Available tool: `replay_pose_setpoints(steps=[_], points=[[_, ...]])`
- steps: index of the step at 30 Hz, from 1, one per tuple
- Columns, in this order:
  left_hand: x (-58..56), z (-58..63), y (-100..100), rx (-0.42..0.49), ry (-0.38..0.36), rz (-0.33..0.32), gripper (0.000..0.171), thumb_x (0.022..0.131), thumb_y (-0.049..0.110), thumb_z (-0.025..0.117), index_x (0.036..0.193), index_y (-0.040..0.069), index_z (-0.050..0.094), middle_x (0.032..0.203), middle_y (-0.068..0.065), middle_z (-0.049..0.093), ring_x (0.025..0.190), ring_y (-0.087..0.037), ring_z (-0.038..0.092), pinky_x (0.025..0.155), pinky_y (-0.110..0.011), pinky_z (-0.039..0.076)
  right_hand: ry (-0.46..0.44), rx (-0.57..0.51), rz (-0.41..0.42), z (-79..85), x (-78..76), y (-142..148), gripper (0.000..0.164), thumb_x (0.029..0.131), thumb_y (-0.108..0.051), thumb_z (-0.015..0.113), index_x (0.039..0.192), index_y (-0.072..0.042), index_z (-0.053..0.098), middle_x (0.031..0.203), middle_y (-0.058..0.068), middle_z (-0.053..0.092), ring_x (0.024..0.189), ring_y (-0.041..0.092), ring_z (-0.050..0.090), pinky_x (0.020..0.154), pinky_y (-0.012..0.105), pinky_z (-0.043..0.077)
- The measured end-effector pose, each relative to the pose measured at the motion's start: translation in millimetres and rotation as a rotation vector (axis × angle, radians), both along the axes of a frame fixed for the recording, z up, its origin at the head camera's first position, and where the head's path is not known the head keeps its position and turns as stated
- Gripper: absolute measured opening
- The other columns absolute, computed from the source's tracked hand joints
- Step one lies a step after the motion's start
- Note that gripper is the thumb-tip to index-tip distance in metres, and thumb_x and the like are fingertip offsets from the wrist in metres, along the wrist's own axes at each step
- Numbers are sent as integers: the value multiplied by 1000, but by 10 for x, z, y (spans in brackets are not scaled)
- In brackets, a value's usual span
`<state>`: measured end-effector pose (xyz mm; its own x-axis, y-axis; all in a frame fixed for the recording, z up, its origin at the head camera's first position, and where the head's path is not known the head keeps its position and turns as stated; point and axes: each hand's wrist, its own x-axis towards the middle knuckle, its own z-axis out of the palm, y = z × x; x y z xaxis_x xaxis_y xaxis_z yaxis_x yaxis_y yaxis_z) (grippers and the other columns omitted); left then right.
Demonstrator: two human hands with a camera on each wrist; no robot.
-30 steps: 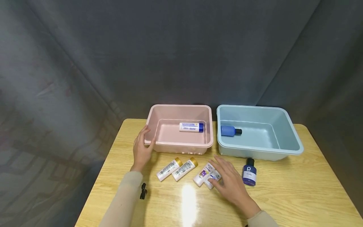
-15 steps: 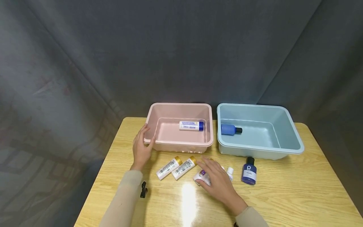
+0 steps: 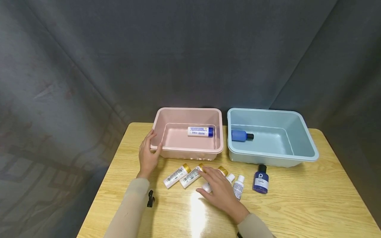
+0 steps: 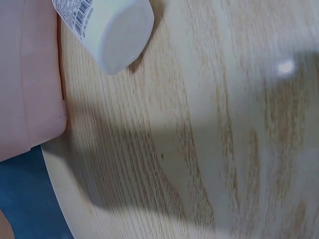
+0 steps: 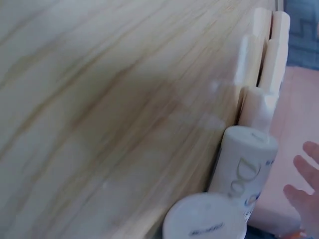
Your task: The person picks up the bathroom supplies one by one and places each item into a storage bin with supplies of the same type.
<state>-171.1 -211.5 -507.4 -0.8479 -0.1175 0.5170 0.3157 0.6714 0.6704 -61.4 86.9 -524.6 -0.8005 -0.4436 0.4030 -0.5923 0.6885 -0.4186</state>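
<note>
My left hand (image 3: 148, 158) grips the front left corner of the pink bin (image 3: 190, 154), fingers over the side rim and thumb at the front rim. Spread above a white gold-capped bottle (image 3: 222, 171), my right hand (image 3: 218, 188) hides its middle; whether it touches is unclear. Just left of that hand lie two more white bottles with gold caps, the nearer one (image 3: 190, 178) and a farther one (image 3: 176, 177). To its right are a white-capped bottle (image 3: 230, 178), mostly covered, and another white-capped bottle (image 3: 238, 188) with a patterned label.
A dark blue bottle (image 3: 261, 180) lies farther right. The light blue bin (image 3: 274, 158) stands beside the pink one and contains a blue bottle (image 3: 239, 135). Inside the pink bin lies a white bottle with a blue cap (image 3: 200, 132). Dark cloth (image 3: 190, 66) hangs behind the table.
My right hand has moved left over the gold-capped bottle, uncovering the white-capped bottles to its right. My left hand stays at the pink bin's corner.
</note>
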Motion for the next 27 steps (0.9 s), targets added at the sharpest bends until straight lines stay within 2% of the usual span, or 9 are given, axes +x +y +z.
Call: replay_pose_setpoints(steps=[12,20,27], points=[[-4,-10,1,5,-20,6,40,91,21,65,129,8,58,152,2,45,138,-25,42,111,-48,30,-109,54,-4,-36,-102,-184,59,86,-38,75,137,-14,58,143,14,53,130,36,49,109,56,36],[-4,-6,-5,9,-9,11,40,91,21,65,128,8,58,152,1,46,137,-25,42,109,-49,31,-186,70,41,-57,-208,-263,53,86,-31,76,133,-12,61,142,15,53,132,36,48,110,57,34],[-2,-11,-6,13,-13,11,40,91,21,65,129,9,58,152,1,45,138,-25,42,110,-49,31,-203,61,50,-111,-293,-291,53,84,-30,78,130,-10,63,138,14,57,130,35,49,111,54,33]])
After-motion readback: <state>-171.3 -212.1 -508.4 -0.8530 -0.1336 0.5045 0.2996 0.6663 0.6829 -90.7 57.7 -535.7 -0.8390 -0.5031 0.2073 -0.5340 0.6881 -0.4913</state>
